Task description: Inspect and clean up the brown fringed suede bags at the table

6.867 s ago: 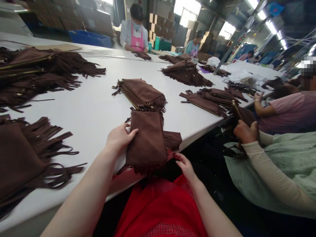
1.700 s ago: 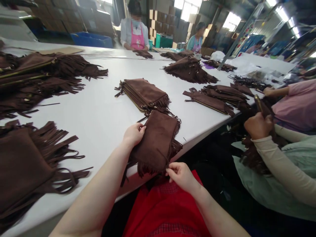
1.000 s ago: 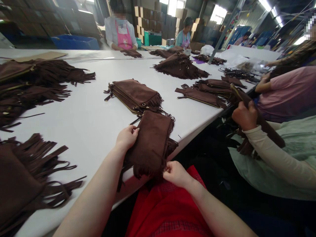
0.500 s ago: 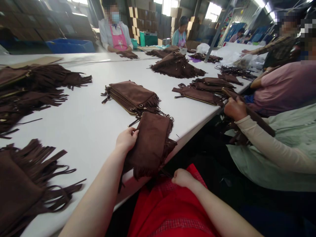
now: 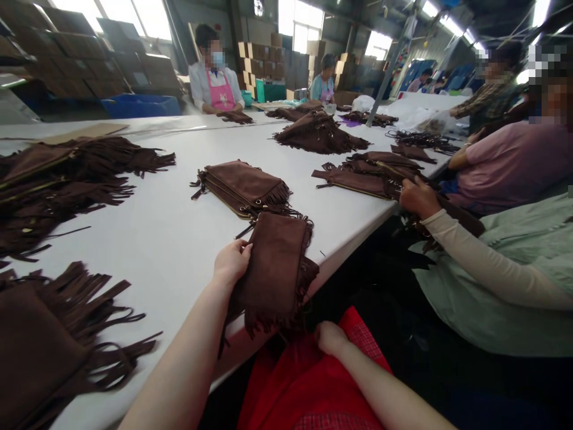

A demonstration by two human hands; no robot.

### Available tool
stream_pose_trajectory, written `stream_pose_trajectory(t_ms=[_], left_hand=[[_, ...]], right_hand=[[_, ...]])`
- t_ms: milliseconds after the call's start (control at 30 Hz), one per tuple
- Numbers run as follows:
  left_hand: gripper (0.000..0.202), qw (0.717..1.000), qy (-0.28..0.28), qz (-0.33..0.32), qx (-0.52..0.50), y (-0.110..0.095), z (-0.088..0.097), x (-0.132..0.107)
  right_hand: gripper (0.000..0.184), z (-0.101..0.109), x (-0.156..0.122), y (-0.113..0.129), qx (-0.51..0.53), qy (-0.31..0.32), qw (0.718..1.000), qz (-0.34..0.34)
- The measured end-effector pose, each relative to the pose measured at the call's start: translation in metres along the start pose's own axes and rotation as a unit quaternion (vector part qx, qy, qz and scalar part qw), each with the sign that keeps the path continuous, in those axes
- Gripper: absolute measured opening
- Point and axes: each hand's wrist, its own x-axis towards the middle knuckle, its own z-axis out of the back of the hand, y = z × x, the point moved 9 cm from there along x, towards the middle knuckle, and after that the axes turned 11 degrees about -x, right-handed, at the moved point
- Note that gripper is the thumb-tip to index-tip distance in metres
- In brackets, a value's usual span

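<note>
A brown fringed pouch lies at the table's near edge, its lower fringe hanging over the side. My left hand pinches the pouch's left edge, thumb on top. Below the table edge, in front of the red apron, is my right hand with its fingers curled closed near the hanging fringe. Whatever those fingers hold is hidden. Just beyond the pouch rests a stack of brown zipped pouches with tassels and metal rings.
Fringed brown pouches cover the left of the white table. A larger heap lies farther back. At right, a co-worker's hand handles brown pieces beside more zipped pouches. A metal pole rises at the back.
The view has tilted up slightly. My left hand keeps its grip on the pouch, and my right hand stays low by the table edge. The co-worker's hand has shifted a little left.
</note>
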Motion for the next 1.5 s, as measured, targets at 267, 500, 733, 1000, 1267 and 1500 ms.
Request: stream_pose_trajectory(t_ms=[267, 500, 733, 1000, 1267, 1500], left_hand=[[0.034, 1.0, 0.001, 0.005, -0.014, 0.006, -0.003, 0.005], [0.034, 0.999, 0.002, 0.0, -0.033, 0.007, -0.001, 0.004], [0.034, 0.999, 0.015, -0.028, -0.037, 0.006, -0.004, 0.006], [0.033, 0.998, 0.02, -0.019, -0.05, 0.006, -0.006, 0.006], [0.033, 0.999, 0.02, -0.027, -0.041, 0.005, -0.007, 0.005], [0.036, 0.996, 0.041, -0.082, 0.007, -0.005, -0.006, 0.006]], right_hand=[[0.023, 0.12, -0.024, 0.022, 0.23, -0.247, 0.941, 0.038], [0.033, 0.112, -0.019, 0.088, 0.433, -0.014, 0.899, 0.068], [0.022, 0.099, -0.022, 0.11, 0.455, 0.129, 0.873, 0.119], [0.033, 0.112, -0.023, 0.106, 0.399, 0.112, 0.902, 0.124], [0.028, 0.112, -0.015, 0.103, 0.325, 0.092, 0.936, 0.103], [0.018, 0.061, -0.014, 0.095, 0.123, 0.184, 0.974, 0.057]])
